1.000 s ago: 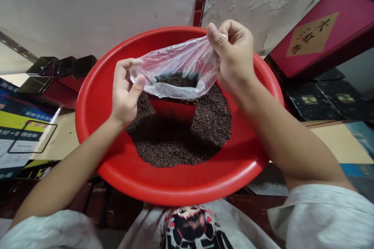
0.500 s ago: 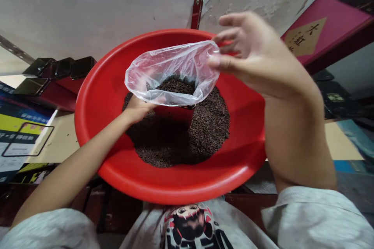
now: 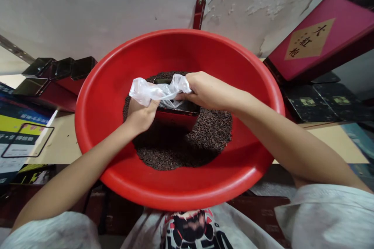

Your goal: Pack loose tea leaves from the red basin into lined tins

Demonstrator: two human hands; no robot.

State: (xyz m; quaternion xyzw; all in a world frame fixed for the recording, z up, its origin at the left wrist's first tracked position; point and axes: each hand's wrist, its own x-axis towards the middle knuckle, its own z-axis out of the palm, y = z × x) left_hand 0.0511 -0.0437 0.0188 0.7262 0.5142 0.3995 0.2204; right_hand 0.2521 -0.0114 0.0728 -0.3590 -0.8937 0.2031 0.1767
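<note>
A clear plastic bag (image 3: 163,92) lines a dark red tin (image 3: 175,120), and its mouth is bunched together above the tin's black rim. On the left side of the gathered plastic, my left hand (image 3: 143,116) is closed with the thumb pressed against it. My right hand (image 3: 201,89) grips the right end of the bag's mouth, fingers closed. The tin stands on dark loose tea leaves (image 3: 212,132) inside a wide red basin (image 3: 245,155). Whatever lies inside the bag is hidden by the gathered plastic.
Several dark red tins with black lids (image 3: 58,83) lie at the left. A pink tin with a gold label (image 3: 324,39) leans at the right above black-lidded tins (image 3: 315,101). Behind the basin rises a wall with peeling plaster (image 3: 263,4). A printed board (image 3: 23,132) lies at far left.
My right hand came down from above the bag's right side and took hold of its mouth. The wide-open bag is now gathered together, and the tea inside it no longer shows.
</note>
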